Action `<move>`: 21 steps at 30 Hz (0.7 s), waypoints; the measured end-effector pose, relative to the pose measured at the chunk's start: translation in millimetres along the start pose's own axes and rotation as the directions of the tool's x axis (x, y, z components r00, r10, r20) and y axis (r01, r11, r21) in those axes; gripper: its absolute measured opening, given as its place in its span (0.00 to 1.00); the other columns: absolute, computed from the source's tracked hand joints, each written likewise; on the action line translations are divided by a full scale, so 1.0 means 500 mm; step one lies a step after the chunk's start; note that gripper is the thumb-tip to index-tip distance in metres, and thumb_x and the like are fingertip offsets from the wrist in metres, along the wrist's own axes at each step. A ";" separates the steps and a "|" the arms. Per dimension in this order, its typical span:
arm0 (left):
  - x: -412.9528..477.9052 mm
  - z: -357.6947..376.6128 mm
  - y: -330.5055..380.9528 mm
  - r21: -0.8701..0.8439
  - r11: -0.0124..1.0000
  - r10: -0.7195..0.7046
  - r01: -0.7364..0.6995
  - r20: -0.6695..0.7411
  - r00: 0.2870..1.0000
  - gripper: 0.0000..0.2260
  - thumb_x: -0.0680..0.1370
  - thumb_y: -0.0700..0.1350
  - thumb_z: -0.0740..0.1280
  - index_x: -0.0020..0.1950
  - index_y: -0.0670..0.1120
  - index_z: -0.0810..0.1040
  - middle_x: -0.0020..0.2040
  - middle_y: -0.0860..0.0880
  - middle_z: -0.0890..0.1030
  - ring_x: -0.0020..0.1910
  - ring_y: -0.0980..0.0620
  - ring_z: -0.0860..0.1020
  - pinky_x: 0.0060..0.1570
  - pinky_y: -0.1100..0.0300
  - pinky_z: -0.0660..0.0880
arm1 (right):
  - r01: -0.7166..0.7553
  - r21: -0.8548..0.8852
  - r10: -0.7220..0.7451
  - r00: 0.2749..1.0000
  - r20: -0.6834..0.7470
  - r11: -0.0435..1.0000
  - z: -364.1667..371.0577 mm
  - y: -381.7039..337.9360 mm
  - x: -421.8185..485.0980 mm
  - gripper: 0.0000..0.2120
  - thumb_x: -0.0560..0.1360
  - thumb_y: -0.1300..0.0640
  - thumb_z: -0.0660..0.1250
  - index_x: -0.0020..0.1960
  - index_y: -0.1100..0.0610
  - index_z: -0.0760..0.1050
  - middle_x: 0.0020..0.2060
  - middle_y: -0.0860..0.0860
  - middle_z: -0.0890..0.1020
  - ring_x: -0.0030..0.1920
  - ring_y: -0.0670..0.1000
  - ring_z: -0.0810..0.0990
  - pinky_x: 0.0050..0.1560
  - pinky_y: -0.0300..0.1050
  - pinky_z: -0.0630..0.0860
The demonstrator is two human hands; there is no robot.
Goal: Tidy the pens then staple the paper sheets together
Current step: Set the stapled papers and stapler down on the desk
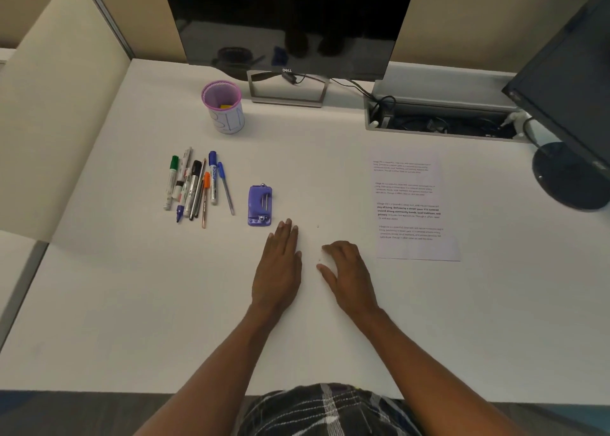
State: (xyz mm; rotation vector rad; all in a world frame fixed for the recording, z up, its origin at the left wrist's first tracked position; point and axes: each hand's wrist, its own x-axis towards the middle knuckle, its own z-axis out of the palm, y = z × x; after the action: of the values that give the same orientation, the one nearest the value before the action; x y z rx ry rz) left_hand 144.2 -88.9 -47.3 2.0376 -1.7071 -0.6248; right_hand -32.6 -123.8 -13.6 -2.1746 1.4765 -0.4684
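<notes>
View from above a white desk (165,320), looking down at a person's two bare forearms reaching in from the bottom of the frame.

The left hand (279,264) lies flat on the desk just below centre, palm down, fingers straight and close together, holding nothing. The right hand (346,274) rests just beside it to the right, fingers loosely bent toward the surface, also holding nothing. The two hands are near each other but do not touch.

The pens (194,184) lie in a loose bunch at centre left, about ten markers and pens side by side, most pointing up and down the frame. Above them, near the back of the desk, stands a purple mesh cup (224,107) with something small and yellow inside. A purple stapler (260,205) lies between the pens and the left hand, just above the fingertips. The paper (412,204), printed with short text blocks, lies flat at centre right, apart from both hands.

A dark monitor (287,19) fills the top centre; a second monitor (567,82) stands at the right edge.
</notes>
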 end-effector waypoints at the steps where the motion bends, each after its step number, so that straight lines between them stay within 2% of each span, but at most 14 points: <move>1: 0.001 0.002 0.000 0.015 1.000 -0.007 0.007 -0.002 1.000 0.26 0.89 0.48 0.52 0.87 0.47 0.50 0.84 0.56 0.44 0.84 0.58 0.43 0.83 0.58 0.43 | 0.006 0.003 -0.006 1.000 0.004 1.000 0.000 -0.002 0.001 0.16 0.79 0.55 0.71 0.64 0.59 0.78 0.59 0.53 0.80 0.61 0.53 0.77 0.63 0.45 0.76; 7: 0.006 0.013 0.003 0.143 0.990 -0.006 0.007 -0.007 1.000 0.27 0.88 0.52 0.48 0.86 0.46 0.46 0.85 0.53 0.42 0.84 0.56 0.40 0.82 0.55 0.38 | 0.012 0.032 -0.012 1.000 0.000 0.999 0.003 -0.014 0.011 0.11 0.78 0.58 0.72 0.59 0.59 0.82 0.54 0.51 0.81 0.56 0.52 0.78 0.56 0.44 0.77; 10: 0.006 0.015 0.002 0.170 0.985 -0.006 0.008 -0.011 1.000 0.28 0.88 0.52 0.49 0.86 0.46 0.47 0.86 0.51 0.46 0.84 0.56 0.41 0.82 0.55 0.39 | -0.003 0.040 0.004 1.000 -0.020 0.999 0.003 -0.016 0.015 0.02 0.78 0.61 0.71 0.51 0.58 0.81 0.48 0.49 0.80 0.52 0.50 0.77 0.50 0.43 0.77; 13: 0.007 0.015 0.004 0.179 0.984 -0.015 0.017 -0.014 1.000 0.28 0.88 0.51 0.50 0.87 0.45 0.49 0.87 0.49 0.50 0.85 0.55 0.44 0.83 0.54 0.41 | -0.004 0.021 0.005 1.000 -0.029 1.000 0.003 -0.023 0.019 0.04 0.78 0.63 0.70 0.44 0.58 0.78 0.44 0.50 0.80 0.47 0.51 0.77 0.46 0.47 0.78; 17: 0.006 0.015 0.005 0.180 0.984 -0.011 0.014 -0.019 1.000 0.28 0.88 0.51 0.49 0.87 0.45 0.50 0.87 0.49 0.50 0.85 0.54 0.45 0.83 0.54 0.42 | 0.016 -0.104 -0.016 1.000 0.001 0.994 0.003 -0.031 0.029 0.02 0.78 0.62 0.70 0.47 0.58 0.80 0.45 0.52 0.81 0.46 0.54 0.78 0.47 0.46 0.76; 21: 0.006 0.018 0.003 0.180 0.983 -0.025 0.027 -0.014 1.000 0.28 0.88 0.52 0.49 0.87 0.46 0.48 0.86 0.51 0.47 0.85 0.55 0.42 0.84 0.53 0.42 | 0.018 -0.185 -0.010 0.999 0.041 0.983 0.003 -0.035 0.039 0.03 0.80 0.62 0.67 0.49 0.59 0.80 0.47 0.53 0.82 0.47 0.54 0.78 0.49 0.43 0.73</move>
State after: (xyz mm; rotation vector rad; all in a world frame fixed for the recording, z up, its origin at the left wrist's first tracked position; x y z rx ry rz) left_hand 138.1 -92.6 -54.1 2.1853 -1.7902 -0.4799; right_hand -10.9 -136.2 -4.8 -2.3241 1.5383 -0.3010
